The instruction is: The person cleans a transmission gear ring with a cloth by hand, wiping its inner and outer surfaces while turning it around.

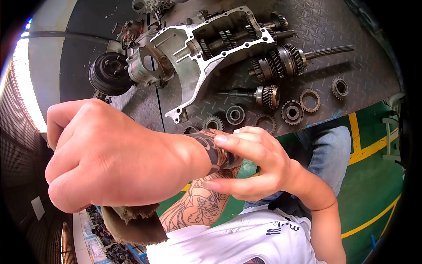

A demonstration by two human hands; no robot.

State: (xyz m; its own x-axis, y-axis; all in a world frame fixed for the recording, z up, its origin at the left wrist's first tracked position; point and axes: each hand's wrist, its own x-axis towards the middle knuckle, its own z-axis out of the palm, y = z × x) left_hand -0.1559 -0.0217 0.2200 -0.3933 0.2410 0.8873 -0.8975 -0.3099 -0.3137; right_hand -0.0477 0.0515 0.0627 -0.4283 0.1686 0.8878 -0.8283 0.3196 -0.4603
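Observation:
My left hand [110, 158] is closed in a fist, seen from the back, at the left of the head view. A brown cloth [136, 226] with frayed edges hangs from beneath the fist. My right hand [259, 165] is at my tattooed left wrist [215, 149], its thumb and fingers apart and the fingertips at the skin. Above the hands, on the table, lies an open gearbox housing [198, 66] with gears inside. To its right are a large gear shaft [281, 61] and a shorter gear shaft [266, 97].
Along the near edge of the dark tread-plate table [316, 31] lie a bearing [235, 115], a synchronizer hub [292, 112], a brass-coloured ring [310, 100] and a small gear [340, 89]. A black round drum [111, 74] stands left. Below is green floor [373, 176] with yellow lines.

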